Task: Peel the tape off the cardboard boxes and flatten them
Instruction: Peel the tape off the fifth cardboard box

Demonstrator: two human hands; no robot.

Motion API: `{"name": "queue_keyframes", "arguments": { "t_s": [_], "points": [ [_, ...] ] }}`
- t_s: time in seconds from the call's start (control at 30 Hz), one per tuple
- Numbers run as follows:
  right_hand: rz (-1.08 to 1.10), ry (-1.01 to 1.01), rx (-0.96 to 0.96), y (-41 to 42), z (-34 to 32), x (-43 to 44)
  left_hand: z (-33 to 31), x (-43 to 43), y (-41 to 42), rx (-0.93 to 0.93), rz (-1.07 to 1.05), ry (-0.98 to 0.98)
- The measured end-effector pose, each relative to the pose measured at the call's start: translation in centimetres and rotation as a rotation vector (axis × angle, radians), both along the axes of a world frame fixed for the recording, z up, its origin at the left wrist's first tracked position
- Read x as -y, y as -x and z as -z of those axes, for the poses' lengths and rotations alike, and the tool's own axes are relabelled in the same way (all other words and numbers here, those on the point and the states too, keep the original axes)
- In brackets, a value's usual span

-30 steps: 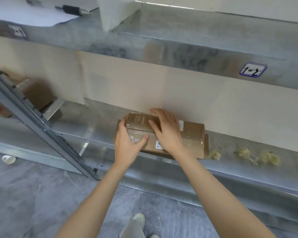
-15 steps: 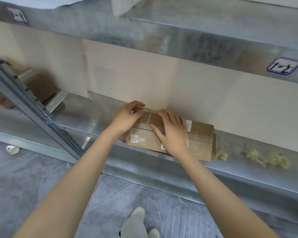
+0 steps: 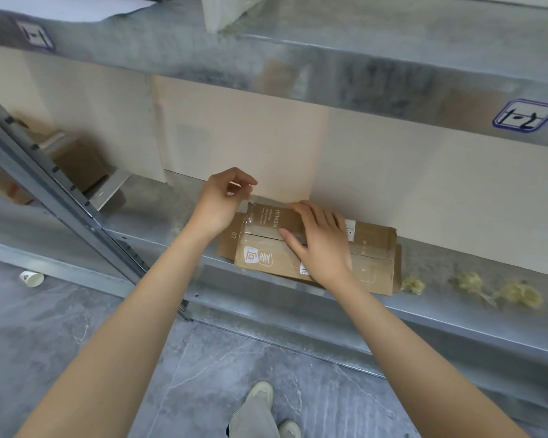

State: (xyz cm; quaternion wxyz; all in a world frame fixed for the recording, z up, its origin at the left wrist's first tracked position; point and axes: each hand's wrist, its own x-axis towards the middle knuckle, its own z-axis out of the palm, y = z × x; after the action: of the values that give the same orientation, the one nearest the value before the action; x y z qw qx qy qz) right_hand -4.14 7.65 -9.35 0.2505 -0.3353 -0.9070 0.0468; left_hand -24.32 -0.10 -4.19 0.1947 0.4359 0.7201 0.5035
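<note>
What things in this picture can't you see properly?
All head view:
- Label on the box: mostly under the right hand.
- Tape pinched by the left hand: clear, its far end unclear.
- Small print beside KEMAI: too small.
- Yellow clumps: blurred, unidentifiable.
- Paper on top shelf: cut by the top edge.

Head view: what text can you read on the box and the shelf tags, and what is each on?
"KEMAI": top of the cardboard box, near its left end.
"07": flat cardboard sticking out beneath it.
"1-2", handwritten, seen upside down: right shelf tag.
"1-1", blurred, probable: left shelf tag.
Unreadable: small print beside KEMAI, characters in the square logo, white labels.
</note>
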Motion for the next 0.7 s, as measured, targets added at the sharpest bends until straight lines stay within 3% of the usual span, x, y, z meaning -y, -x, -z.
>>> {"name": "queue_keyframes", "arguments": {
  "t_s": [0.13, 0.37, 0.7],
  "points": [
    [-0.012, 0.006, 0.004, -0.1, -0.1, 0.0, -0.1, 1.3, 0.0, 0.013, -0.013, 0.034],
    [0.001, 0.049, 0.024, 0.2, -0.2, -0.5, 0.7, 1.3, -1.4, -0.136, -0.039, 0.132],
    [-0.004, 0.081, 0.025, 0.3, -0.1, -0.9, 1.9, 1.3, -1.9, -0.537, -0.013, 0.142]
  ]
}}
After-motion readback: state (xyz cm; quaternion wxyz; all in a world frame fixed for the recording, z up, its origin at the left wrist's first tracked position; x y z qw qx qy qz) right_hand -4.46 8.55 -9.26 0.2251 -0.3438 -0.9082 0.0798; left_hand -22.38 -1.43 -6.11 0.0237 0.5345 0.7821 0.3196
